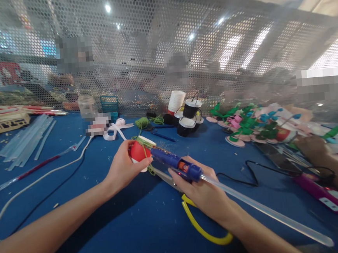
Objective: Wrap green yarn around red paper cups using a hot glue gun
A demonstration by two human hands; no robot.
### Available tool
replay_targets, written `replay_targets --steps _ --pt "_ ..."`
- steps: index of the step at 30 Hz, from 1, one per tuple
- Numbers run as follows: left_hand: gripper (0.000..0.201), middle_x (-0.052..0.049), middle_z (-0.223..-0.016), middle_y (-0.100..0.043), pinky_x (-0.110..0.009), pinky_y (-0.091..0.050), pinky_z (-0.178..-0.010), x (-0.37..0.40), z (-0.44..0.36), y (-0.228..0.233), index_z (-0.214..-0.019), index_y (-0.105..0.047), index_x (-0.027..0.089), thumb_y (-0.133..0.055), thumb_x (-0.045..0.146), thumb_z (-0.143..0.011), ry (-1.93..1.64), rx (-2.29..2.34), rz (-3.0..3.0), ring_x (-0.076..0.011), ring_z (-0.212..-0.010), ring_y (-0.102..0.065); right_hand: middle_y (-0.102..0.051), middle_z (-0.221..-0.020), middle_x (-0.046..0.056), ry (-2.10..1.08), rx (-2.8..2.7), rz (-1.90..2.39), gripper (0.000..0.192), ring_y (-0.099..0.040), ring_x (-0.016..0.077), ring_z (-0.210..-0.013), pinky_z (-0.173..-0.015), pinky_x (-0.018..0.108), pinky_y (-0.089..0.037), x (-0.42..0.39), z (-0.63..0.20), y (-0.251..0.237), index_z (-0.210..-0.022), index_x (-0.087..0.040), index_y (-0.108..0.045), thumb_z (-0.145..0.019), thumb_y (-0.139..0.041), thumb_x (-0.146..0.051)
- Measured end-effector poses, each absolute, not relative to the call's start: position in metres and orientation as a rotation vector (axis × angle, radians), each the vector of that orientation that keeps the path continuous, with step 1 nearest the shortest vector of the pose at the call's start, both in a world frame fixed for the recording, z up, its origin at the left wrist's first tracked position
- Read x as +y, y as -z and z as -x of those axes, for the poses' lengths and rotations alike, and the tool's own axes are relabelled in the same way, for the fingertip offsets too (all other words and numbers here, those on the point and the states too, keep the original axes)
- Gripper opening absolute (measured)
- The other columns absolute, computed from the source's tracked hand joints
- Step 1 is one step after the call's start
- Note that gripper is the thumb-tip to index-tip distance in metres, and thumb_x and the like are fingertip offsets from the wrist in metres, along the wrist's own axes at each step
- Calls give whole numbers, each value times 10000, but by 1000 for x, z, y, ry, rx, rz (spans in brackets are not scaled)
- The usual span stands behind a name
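My left hand (124,163) is closed around a small red and white paper cup (138,151), tipped on its side. Green yarn (150,169) lies over the cup and trails beneath it. In my right hand (202,192) is a blue hot glue gun (168,157), its nozzle pointing at the cup's side. Whether the nozzle touches the cup I cannot tell. A long clear glue stick (266,208) sticks out of the gun's back end. Under my right hand lie scissors with yellow handles (194,227), partly covered.
Bundled glue sticks (26,139) and a white cord (41,177) lie at left. Stacked cups (176,101), black cups (185,126) and green yarn balls (142,123) stand behind. At right are paper flowers (240,124), a purple power strip (323,194) and another person's hand (312,148).
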State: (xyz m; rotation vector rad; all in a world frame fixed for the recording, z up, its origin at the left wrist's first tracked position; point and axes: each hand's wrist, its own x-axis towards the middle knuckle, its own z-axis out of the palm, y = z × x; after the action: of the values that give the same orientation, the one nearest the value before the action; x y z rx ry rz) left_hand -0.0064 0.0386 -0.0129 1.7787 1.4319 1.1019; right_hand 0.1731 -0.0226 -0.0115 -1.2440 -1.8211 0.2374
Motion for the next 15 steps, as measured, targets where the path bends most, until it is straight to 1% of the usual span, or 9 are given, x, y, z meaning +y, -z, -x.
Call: replay_targets --steps 7,10,15 --pt "592 -97 -1011 -563 -366 -465 -772 42 10 12 -1047 -456 135 -681 428 -585 -1103 1460 -1846 -218 -877 -562 -592 -656 -1 -225 -1834 1268 52 -556 132 -570 -555 231 -449 -23 -175 10 -773 -197 -548 -764 -550 -248" --pt "581 -96 -1018 -563 -370 -459 -783 43 10 13 -1045 -462 138 -683 416 -586 -1099 1460 -1894 -222 -890 -559 -590 -662 -6 -235 -1844 1254 42 -550 123 -571 -565 223 -445 -23 -176 10 -778 -196 -548 -765 -549 -236" --pt "572 -92 -1024 -567 -377 -454 -786 44 10 14 -1054 -466 146 -680 408 -593 -1083 1476 -1931 -223 -891 -559 -589 -647 -5 -221 -1838 1286 42 -549 121 -550 -538 220 -434 -22 -176 10 -751 -188 -552 -757 -553 -230"
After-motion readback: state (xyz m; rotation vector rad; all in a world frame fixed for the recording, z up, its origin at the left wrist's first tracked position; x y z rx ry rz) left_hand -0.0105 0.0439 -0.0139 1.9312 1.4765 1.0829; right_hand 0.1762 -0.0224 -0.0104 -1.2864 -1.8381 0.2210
